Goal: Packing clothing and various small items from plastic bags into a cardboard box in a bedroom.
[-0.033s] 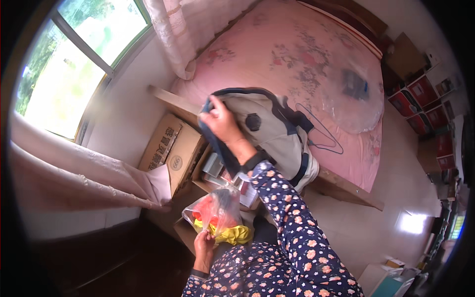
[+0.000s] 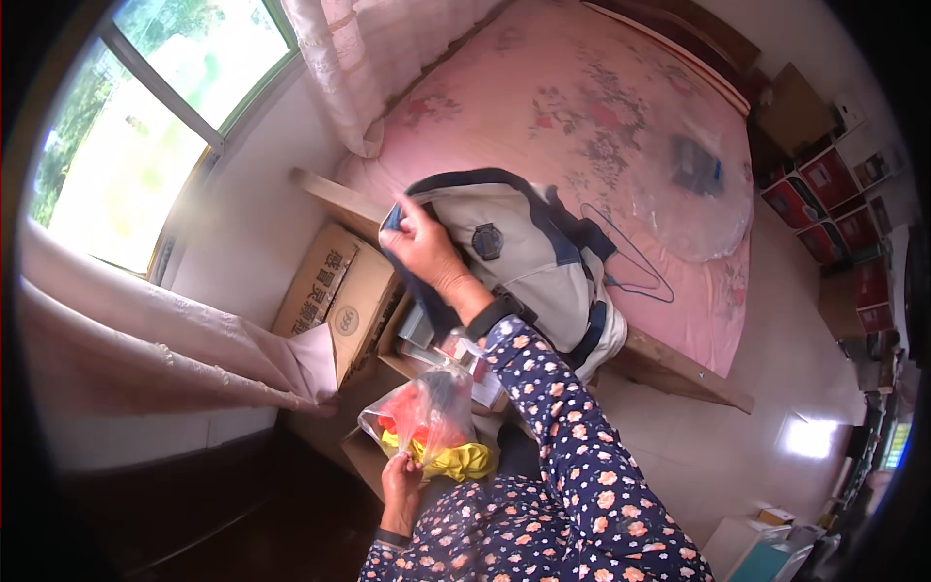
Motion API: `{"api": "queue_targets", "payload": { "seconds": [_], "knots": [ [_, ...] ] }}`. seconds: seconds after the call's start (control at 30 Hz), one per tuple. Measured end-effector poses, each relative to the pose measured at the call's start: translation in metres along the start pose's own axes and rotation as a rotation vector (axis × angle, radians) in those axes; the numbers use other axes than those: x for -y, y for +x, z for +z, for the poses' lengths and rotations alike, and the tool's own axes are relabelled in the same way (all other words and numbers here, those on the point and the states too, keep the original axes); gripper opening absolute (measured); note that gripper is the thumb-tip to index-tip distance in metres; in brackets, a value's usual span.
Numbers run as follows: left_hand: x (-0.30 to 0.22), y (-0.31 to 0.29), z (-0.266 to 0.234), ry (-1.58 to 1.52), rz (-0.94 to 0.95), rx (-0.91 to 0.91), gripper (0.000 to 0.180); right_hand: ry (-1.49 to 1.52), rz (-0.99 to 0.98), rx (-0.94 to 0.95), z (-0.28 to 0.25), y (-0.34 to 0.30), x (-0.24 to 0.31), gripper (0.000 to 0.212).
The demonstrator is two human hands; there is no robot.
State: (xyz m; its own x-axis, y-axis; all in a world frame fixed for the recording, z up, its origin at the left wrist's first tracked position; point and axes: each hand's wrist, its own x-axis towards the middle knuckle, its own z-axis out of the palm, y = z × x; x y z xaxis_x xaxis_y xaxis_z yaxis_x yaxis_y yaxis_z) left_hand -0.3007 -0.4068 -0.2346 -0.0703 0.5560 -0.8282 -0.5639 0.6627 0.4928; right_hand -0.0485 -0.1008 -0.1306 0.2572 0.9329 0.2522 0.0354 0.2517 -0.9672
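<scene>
A light grey garment (image 2: 509,228) with navy edging and a round dark patch lies over the wooden footboard, partly on the bed. My right hand (image 2: 422,247) is closed on its navy edge at the left end, the index finger extended along the cloth. Low in the view, my left hand (image 2: 401,477) pinches the gathered part of a clear plastic bag (image 2: 427,407). Red and dark things show through the plastic, and a bunched yellow bag (image 2: 456,459) sits against it. My right forearm covers part of the garment.
A pink flowered bed (image 2: 543,107) holds a blue wire hanger (image 2: 645,288) and a clear plastic bag with a dark item (image 2: 696,167). Cardboard boxes (image 2: 335,291) stand between the footboard (image 2: 693,380) and window wall. A pink curtain (image 2: 165,339) hangs at left.
My right hand has shifted slightly left, drawing the garment's edge with it, and the round patch has moved a little left. My left hand and the plastic bag have barely moved.
</scene>
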Motion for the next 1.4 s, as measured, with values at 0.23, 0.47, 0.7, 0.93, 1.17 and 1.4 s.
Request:
{"api": "queue_targets", "payload": {
  "seconds": [0.23, 0.47, 0.7, 0.93, 1.17, 1.4],
  "knots": [
    [0.002, 0.005, -0.007, -0.013, 0.016, -0.019, 0.005, 0.028, 0.25, 0.131, -0.017, -0.086, -0.069, 0.048],
    [-0.005, 0.004, -0.003, 0.038, 0.002, -0.024, 0.006, -0.428, 0.285, -0.143, -0.129, -0.163, -0.115, 0.027],
    [-0.004, 0.006, -0.005, 0.087, 0.018, -0.049, 0.01, -0.935, 0.375, -0.557, -0.22, -0.184, -0.108, 0.046],
    [0.001, 0.009, -0.01, 0.095, 0.033, -0.048, 0.011, -0.827, 0.435, -0.463, -0.216, -0.165, -0.121, 0.034],
    [0.002, 0.009, -0.015, 0.094, 0.033, -0.093, 0.011, -0.222, 0.692, -0.339, -0.213, -0.146, -0.096, 0.012],
    [0.003, 0.013, -0.005, 0.096, 0.02, -0.079, 0.01, 0.12, 0.513, -0.406, -0.232, -0.097, 0.018, 0.011]
  ]
}}
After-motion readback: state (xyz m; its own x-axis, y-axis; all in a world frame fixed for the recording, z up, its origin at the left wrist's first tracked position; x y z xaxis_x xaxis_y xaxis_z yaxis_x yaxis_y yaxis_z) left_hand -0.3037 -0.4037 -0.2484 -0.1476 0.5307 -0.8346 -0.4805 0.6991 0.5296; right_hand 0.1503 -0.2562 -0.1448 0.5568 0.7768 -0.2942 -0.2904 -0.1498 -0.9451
